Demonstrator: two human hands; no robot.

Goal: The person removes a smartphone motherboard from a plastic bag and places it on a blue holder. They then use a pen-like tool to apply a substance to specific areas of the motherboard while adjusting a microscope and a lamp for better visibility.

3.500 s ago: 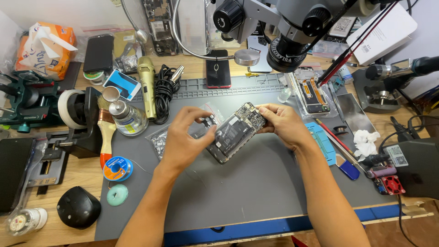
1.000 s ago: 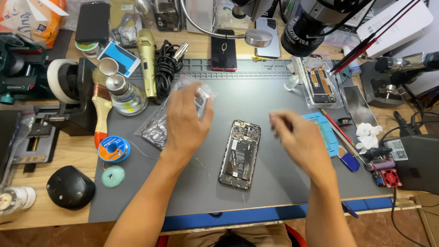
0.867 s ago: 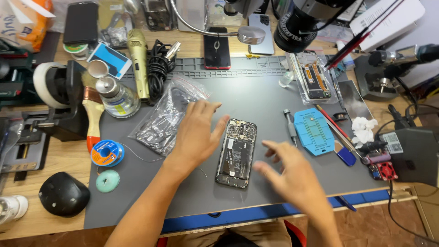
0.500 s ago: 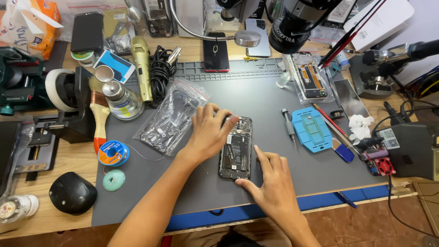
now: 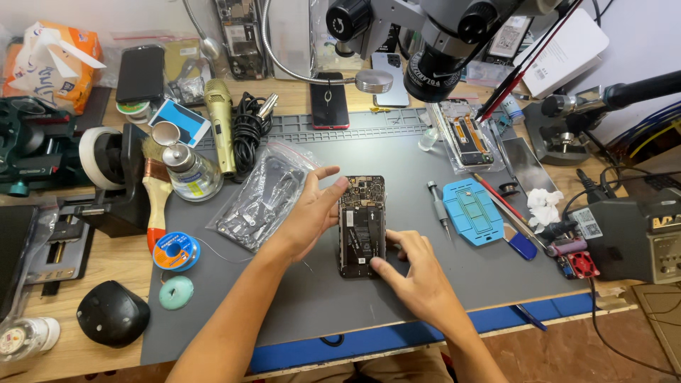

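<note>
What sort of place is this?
Most likely a phone repair bench: an opened phone lies on a grey work mat under a microscope, with a screwdriver beside it.

Opened phone (image 5: 362, 225) on mat (image 5: 298, 312), right of bag (image 5: 261, 200)

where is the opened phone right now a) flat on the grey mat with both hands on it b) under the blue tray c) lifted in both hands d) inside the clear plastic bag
a: the opened phone lies flat on the grey mat, left hand at its left edge, right hand on its lower end.
</note>
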